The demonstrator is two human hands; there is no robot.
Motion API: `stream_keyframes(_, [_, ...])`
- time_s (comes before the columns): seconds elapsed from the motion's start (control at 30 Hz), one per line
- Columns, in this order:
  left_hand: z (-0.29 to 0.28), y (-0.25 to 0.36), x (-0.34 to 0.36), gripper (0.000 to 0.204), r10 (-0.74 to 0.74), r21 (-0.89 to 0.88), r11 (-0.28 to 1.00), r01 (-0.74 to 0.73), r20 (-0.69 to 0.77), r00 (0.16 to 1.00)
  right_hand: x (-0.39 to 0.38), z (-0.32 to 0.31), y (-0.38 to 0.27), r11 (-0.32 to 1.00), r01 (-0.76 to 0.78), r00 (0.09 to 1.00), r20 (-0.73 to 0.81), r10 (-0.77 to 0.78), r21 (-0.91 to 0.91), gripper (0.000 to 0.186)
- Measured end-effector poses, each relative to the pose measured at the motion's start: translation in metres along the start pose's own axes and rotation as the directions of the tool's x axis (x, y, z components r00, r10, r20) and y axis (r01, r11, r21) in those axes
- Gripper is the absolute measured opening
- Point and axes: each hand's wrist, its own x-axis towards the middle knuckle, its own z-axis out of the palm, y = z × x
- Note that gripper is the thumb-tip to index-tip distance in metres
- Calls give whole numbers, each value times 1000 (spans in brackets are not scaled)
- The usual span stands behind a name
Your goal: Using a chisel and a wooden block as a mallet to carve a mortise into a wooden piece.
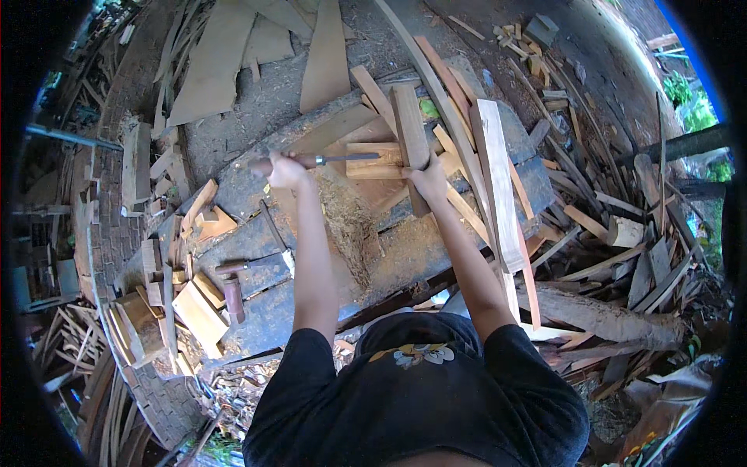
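My left hand (pixel 286 170) is closed on the wooden handle of a chisel (pixel 342 157), whose long steel blade lies over a pale short wooden piece (pixel 366 167). My right hand (pixel 426 180) grips the edge of a brown timber (pixel 410 117), beside the pale piece's right end. Below them, wood shavings (pixel 350 233) are heaped on the worn bench (pixel 405 257). Near my left forearm lie another chisel (pixel 241 267), a slim metal tool (pixel 272 228) and a dark red mallet (pixel 233 300).
Long planks (pixel 494 179) lie along the bench's right side, and offcuts (pixel 198 315) crowd its left end. Board sheets (pixel 202 78) rest on the ground behind. Scrap wood piles (pixel 622 265) fill the right; a brick edging (pixel 105 241) runs down the left.
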Motion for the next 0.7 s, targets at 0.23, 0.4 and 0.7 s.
stream_keyframes(0.23, [-21,21,-16,15,-116,-230,960,158,186,976,-32,-20,38,804,-268,963,156,218,530,56])
stream_keyframes(0.4, [25,178,-81,19,-58,-66,981,184,802,594,-97,-49,99,795,-392,911,76,405,463,51])
stream_keyframes(0.7, [-19,286,-174,55,328,-441,859,-260,864,-383,-134,-69,223,911,-413,901,-144,409,-3,56])
